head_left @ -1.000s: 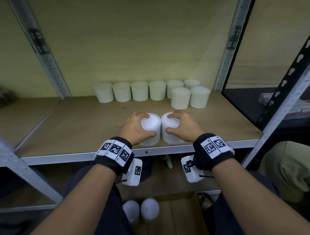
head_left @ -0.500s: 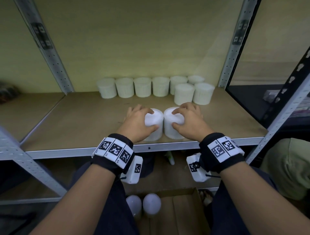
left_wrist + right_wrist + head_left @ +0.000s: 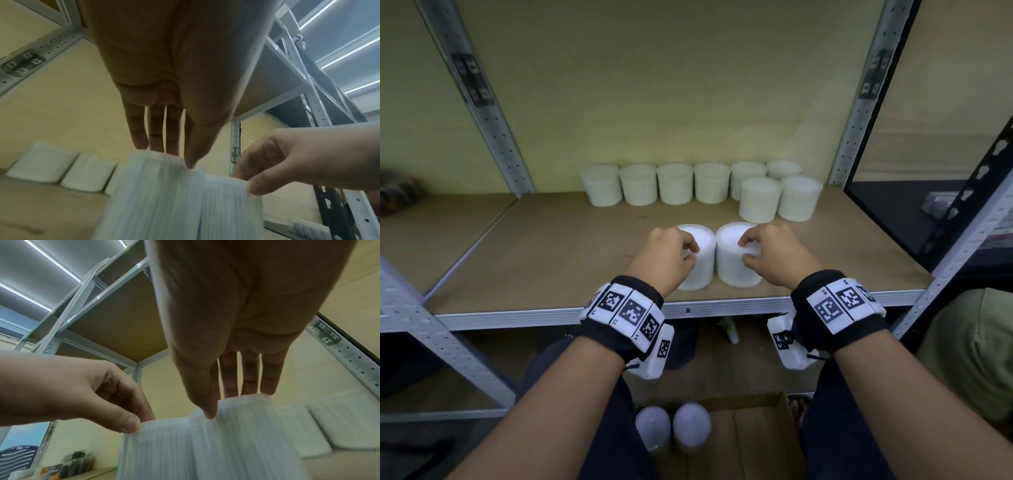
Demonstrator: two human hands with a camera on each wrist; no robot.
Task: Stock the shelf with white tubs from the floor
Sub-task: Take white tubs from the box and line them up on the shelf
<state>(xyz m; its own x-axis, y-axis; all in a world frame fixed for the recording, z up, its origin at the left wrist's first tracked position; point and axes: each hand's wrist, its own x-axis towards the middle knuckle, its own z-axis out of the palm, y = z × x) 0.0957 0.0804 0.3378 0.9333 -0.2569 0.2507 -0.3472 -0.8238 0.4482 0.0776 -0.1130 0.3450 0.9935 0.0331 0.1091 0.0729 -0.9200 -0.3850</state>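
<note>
Left forearm (image 3: 544,404) and right forearm (image 3: 893,404) stretch forward side by side, wrists level. The left hand (image 3: 666,255) arches down, thumb and fingertips pinching the rim of the left white ribbed tub (image 3: 703,263); the right hand (image 3: 774,251) mirrors it on the right white ribbed tub (image 3: 732,267).

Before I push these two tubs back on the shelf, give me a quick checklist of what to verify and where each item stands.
1. Grip, left hand: fingers pinch left tub at its top, ok.
2. Grip, right hand: fingers pinch right tub at its top, ok.
3. Both tubs upright on the shelf board: ok.
4. Bare board left of the second-row pair: ok.
5. Lids shut tight: cannot tell.
6. More stock waiting: ok, two floor tubs in the cardboard box.
</note>
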